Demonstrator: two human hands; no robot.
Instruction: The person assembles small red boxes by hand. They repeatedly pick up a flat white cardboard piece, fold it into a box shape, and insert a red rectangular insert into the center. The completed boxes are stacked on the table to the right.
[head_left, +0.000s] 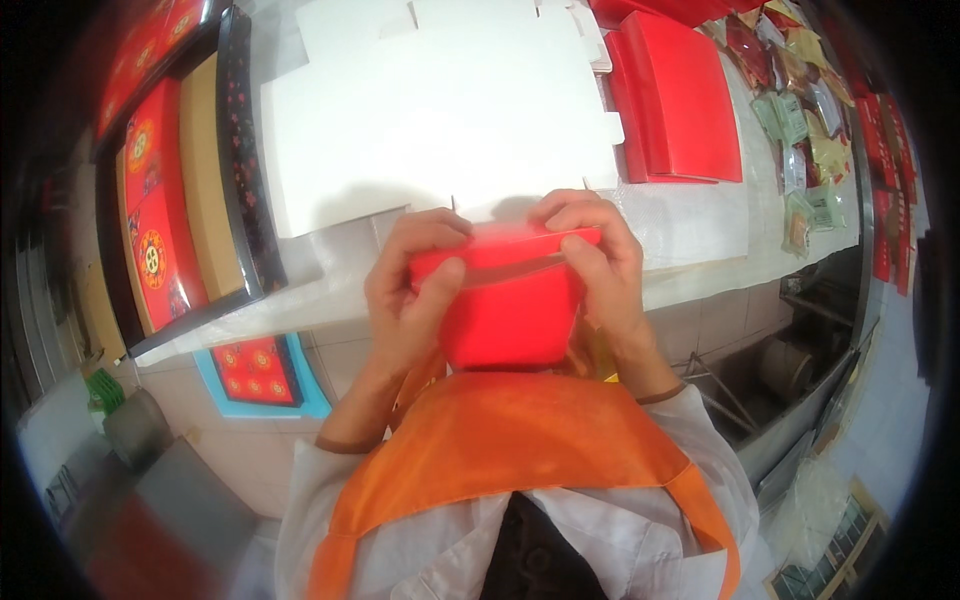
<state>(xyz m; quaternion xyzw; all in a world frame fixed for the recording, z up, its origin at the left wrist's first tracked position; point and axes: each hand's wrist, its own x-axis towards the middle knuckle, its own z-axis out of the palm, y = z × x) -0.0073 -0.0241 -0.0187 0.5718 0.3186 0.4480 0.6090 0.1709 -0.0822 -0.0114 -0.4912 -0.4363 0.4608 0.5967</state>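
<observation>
Gripping a red box (510,325) from both sides, the left hand (412,285) and the right hand (603,255) mirror each other at chest height, just above an orange apron (500,425). Each forearm rises from the lower edge and slants inward, so the wrists stand farther apart than the fingertips. The left thumb points upward and presses near the box's upper left corner, while its fingers curl over the far side. The right thumb lies across the upper right corner, bent toward the middle, with the fingers arched behind it. Both grips are closed around the box's edges, and a brownish strip runs between the two thumbs. The box is held between the person's body and the white cardboard sheets (440,120) on the table (690,230). Right of these sheets lie red boxes (690,105), well apart from the hands.
</observation>
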